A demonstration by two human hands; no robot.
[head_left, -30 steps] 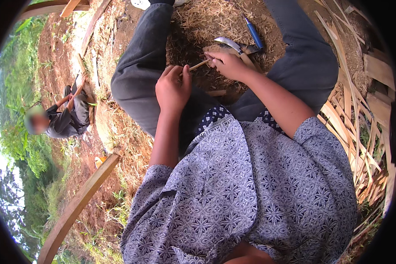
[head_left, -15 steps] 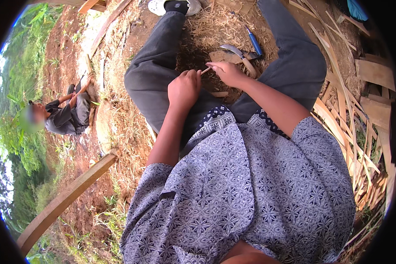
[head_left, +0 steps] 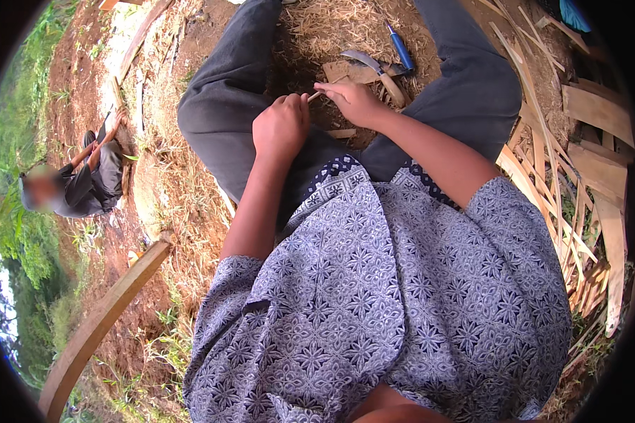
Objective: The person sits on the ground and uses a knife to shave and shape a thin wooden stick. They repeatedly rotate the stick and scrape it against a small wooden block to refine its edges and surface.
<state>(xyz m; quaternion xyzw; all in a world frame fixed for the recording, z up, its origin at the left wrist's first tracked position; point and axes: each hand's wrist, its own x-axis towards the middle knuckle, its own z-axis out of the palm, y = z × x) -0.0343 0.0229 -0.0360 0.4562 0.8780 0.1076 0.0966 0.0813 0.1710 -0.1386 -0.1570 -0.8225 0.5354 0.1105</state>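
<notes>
Sitting, knees apart, in dark trousers [head_left: 222, 99] and patterned shirt [head_left: 339, 275]. Thin stick [head_left: 315, 96] above the gap between the thighs, a short length showing between the hands. Left hand [head_left: 281, 128]: fingers curled into a fist around the stick's near end, thumb along the top. Right hand [head_left: 355, 103]: flatter, fingers fairly straight, tips at the far end; cannot tell whether they pinch it. Just beyond right hand: curved knife [head_left: 362, 59], wooden handle toward the right thigh, its blade near a flat piece of wood [head_left: 340, 72]. Blue-handled tool [head_left: 401, 51] farther right. Wood strips [head_left: 543, 155] heaped at right. Far left, another person [head_left: 92, 180], seated; nearer, a wooden beam [head_left: 109, 317].
</notes>
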